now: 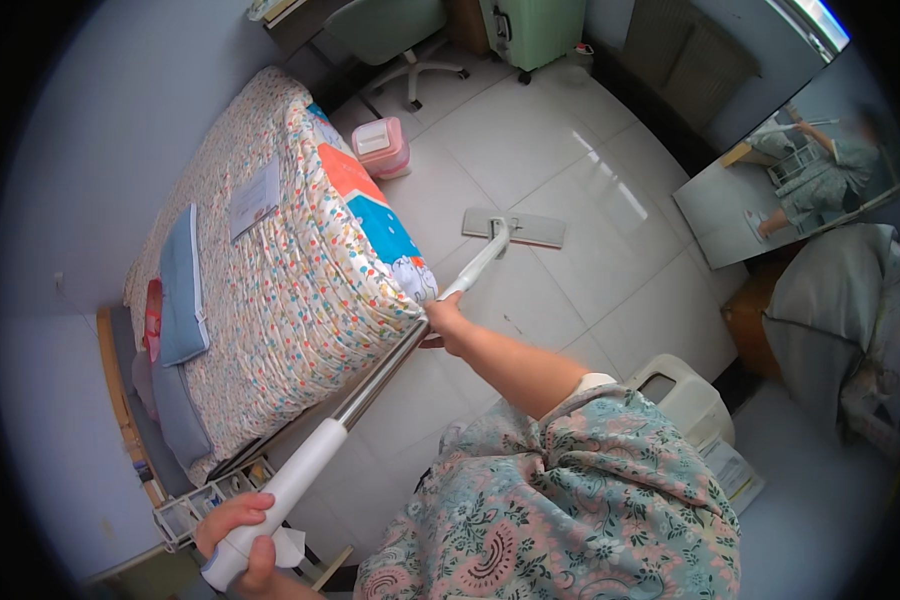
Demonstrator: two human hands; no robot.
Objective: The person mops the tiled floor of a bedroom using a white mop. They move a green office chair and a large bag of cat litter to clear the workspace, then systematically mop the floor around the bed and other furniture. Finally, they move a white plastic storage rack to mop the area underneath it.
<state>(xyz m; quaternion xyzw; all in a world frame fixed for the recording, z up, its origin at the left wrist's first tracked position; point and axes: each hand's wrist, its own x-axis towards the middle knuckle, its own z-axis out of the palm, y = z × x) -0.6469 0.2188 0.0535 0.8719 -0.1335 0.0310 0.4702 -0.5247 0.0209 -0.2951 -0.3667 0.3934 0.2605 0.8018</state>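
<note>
A flat mop with a white and metal pole [368,385] slants from the lower left up to the floor. Its grey rectangular head [536,230] lies flat on the pale tiles. My left hand [238,535] is wrapped round the thick white grip at the pole's upper end. Farther down the pole, beside the bed's corner, my right hand [446,322] is closed round the shaft; some of its fingers are hidden.
The bed [300,270] with a dotted quilt stands left of the pole. A pink bin [381,148], swivel chair [390,30] and green suitcase [536,35] are beyond. At right are a leaning mirror [790,180], a covered heap [835,300] and a cream plastic stool [685,395].
</note>
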